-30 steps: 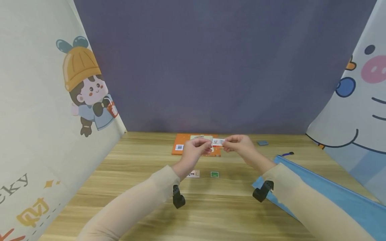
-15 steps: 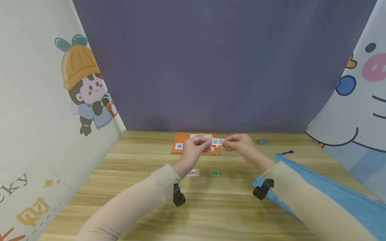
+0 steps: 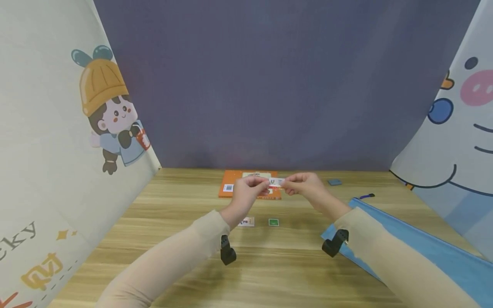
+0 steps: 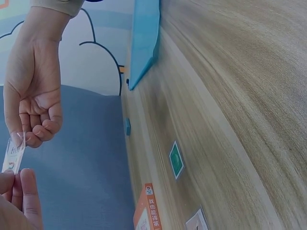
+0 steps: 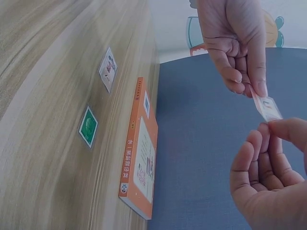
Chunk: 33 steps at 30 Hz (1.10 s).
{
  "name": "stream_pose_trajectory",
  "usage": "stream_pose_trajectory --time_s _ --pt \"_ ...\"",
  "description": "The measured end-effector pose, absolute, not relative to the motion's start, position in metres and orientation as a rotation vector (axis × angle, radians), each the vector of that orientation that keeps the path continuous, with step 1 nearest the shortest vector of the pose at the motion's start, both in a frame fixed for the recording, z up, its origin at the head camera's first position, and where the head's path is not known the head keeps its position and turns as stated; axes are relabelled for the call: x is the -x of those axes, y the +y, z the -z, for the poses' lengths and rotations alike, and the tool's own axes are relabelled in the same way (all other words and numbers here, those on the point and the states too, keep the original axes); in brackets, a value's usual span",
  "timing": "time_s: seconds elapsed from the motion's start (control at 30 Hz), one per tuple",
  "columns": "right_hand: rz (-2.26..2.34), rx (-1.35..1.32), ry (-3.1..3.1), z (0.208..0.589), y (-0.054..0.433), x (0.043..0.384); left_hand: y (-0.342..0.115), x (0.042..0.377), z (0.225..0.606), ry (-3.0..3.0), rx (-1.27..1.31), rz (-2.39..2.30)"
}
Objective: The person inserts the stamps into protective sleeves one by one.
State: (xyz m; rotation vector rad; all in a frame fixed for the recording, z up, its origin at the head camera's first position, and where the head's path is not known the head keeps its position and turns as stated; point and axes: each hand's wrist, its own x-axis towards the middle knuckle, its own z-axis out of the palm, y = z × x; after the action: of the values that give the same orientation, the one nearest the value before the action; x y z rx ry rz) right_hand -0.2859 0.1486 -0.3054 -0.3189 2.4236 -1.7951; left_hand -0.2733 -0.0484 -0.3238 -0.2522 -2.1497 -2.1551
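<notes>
Between both hands, raised above the table, is a small white card (image 3: 275,182) with a letter-like "U" mark and a glossy clear edge. My left hand (image 3: 248,190) pinches its left end between thumb and fingers. The other end is pinched by my right hand (image 3: 306,187), whose remaining fingers are curled, as the left wrist view shows. Below on the table lie a small green card (image 3: 274,222) with a white border and a printed card (image 3: 247,221), partly hidden by my left wrist in the head view.
An orange book (image 3: 227,184) lies at the back of the wooden table (image 3: 185,239), behind the hands. A grey-blue block (image 3: 334,182) sits at the back right. A blue zip pouch (image 3: 404,244) stretches along the right side under my right forearm. A dark curtain (image 3: 269,85) closes off the back.
Both hands keep holding the card at nearly the same spot. The card has shifted very slightly left; the things on the table stay where they were.
</notes>
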Motion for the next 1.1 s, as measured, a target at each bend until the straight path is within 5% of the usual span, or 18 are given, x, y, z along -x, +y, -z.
stream_pose_trajectory --time_s 1.1 --pt "1.787 0.333 2.379 0.3084 0.1493 0.2882 -0.0502 0.2735 0.3240 -2.242 0.235 2.099"
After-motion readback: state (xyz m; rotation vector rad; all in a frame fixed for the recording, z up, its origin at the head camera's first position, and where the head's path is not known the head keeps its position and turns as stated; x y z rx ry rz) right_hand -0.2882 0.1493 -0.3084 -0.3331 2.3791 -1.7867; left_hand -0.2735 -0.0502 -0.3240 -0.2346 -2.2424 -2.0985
